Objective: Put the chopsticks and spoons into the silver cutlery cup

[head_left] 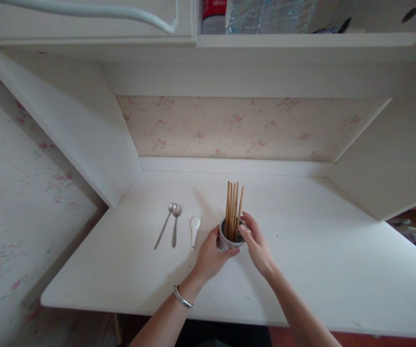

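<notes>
A small cup (226, 242) with a pale rim and a dark inside stands on the white desk, holding several wooden chopsticks (231, 207) upright. My left hand (211, 253) is wrapped round the cup's left and front side, thumb across the front. At the right rim, my right hand (255, 241) closes with its thumb over the edge, close to the rightmost chopstick, and its fingers behind. Whether it also touches that chopstick is hard to see. Left of the cup lie a white ceramic spoon (194, 231) and two metal spoons (176, 224) (163, 226), their bowls touching or nearly so.
The white desk (319, 260) has side panels left and right and a flowered back wall (229, 127). Overhead runs a shelf (302, 40) with plastic bottles (258, 17) and a red-labelled bottle (214, 14). A cabinet handle (103, 12) juts out at upper left.
</notes>
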Motion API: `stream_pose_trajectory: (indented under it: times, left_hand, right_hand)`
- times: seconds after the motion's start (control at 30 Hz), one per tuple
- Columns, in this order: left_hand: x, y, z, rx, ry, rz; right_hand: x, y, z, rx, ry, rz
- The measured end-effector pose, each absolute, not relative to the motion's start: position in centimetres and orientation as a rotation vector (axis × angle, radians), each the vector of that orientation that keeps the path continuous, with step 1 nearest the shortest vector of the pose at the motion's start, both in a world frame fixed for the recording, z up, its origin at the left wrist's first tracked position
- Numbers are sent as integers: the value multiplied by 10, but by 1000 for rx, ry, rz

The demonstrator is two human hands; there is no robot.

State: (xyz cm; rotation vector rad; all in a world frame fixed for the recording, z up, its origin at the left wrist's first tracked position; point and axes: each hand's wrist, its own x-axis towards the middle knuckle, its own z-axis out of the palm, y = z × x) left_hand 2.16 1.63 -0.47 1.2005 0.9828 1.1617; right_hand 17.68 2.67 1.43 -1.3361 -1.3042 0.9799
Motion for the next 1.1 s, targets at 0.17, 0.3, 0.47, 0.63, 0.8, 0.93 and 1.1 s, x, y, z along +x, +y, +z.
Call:
stream_pose_trajectory:
  times: [0.17,0.3,0.47,0.63,0.8,0.93,1.1]
  left_hand:
    - [21,14,-3,1282,1053,1176]
    - [19,17,-6,1370,1084,1149]
    - [10,15,-11,1621,1054,1112]
    - [-14,1,1,1785,1200,964]
    - [-61,21,22,1811,1623,855]
    - [-97,50,24,1897,2059,567]
    - [-109,64,20,1914,2282,268]
  right_hand:
    - [173,10,-13,-1103,-1406,1081]
    - [165,7,-23,-1042,-1372,1099]
    - [161,9,-33,-1097,-1291,1016]
    - [162,8,-31,-1068,-1233,1075]
    - [163,8,-23,-1071,-1239,1105]
    - [164,9,-23,-1078,-1220,1119]
    - [166,10,-25,-1115,-1233,1102]
